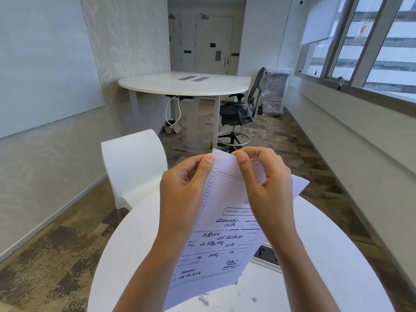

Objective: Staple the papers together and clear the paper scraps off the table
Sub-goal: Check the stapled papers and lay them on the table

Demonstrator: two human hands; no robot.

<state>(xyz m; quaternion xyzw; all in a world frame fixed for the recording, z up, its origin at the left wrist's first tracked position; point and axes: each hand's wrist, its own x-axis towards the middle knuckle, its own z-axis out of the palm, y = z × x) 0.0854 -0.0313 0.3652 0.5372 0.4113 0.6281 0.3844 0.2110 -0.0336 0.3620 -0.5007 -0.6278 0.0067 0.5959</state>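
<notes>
head camera looks forward and down, close over the round table [139, 233].

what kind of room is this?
Probably an office meeting room: wall whiteboard, high white table with a mesh office chair, long window row.

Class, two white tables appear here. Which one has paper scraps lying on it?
The near round table, below the held papers: paper scraps lie near its front edge. The far table shows only two grey hatches.
</notes>
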